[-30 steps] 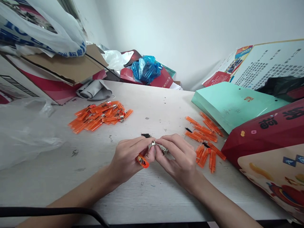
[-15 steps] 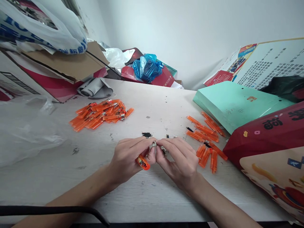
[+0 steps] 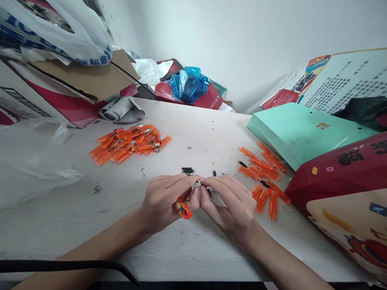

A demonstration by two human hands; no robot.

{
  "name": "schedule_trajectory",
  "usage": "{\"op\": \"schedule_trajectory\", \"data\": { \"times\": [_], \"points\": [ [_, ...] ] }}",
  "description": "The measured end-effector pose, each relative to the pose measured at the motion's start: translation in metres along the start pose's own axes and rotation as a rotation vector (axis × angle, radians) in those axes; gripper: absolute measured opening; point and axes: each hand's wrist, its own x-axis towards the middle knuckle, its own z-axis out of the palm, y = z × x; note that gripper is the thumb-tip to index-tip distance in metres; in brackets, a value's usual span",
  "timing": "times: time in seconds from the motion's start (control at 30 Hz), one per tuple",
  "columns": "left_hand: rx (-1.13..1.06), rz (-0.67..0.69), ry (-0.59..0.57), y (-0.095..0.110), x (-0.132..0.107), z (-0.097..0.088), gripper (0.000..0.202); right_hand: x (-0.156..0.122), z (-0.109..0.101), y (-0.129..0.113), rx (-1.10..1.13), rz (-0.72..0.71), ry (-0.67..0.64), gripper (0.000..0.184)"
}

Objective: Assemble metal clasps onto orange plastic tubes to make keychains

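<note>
My left hand (image 3: 165,201) is closed round an orange lighter body (image 3: 182,208), whose lower end sticks out below the fingers. My right hand (image 3: 231,205) pinches a small silver metal part (image 3: 203,187) at the lighter's top, fingertips of both hands touching. One pile of orange lighters (image 3: 130,143) lies at the left of the white table (image 3: 181,249). A second, looser group of orange lighters (image 3: 263,177) lies just right of my right hand. Small black parts (image 3: 187,170) sit on the table just beyond my fingers.
An open cardboard box (image 3: 75,88) and a clear plastic sheet (image 3: 33,161) fill the left side. A mint-green box (image 3: 302,131) and a red printed bag (image 3: 341,169) stand at the right. A blue plastic bag (image 3: 189,84) lies at the back. A black cable (image 3: 75,266) runs along the near edge.
Both hands stay together over the lighter, with only small finger shifts at the metal part. The view has drifted slightly, so everything sits a little lower and to the right.
</note>
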Motion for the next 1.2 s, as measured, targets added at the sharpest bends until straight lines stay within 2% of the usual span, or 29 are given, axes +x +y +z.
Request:
{"op": "schedule_trajectory", "data": {
  "times": [0.4,0.63,0.83,1.2],
  "points": [
    [-0.006,0.037,0.05,-0.0021,-0.0013,0.0031,0.015,0.0007,-0.0034,0.0,0.03,0.018,-0.023,0.022],
    [-0.007,0.066,0.085,-0.0008,-0.0027,0.0012,0.026,0.0041,-0.0081,0.0007,0.077,0.021,-0.063,0.026],
    [-0.009,0.063,0.101,-0.0006,-0.0035,0.0009,0.025,0.0034,-0.0089,0.0027,0.114,0.015,-0.028,0.03],
    [-0.056,0.072,0.135,-0.002,-0.0033,0.0021,0.03,0.0017,-0.0081,0.0039,0.144,0.045,-0.045,0.037]
  ]
}}
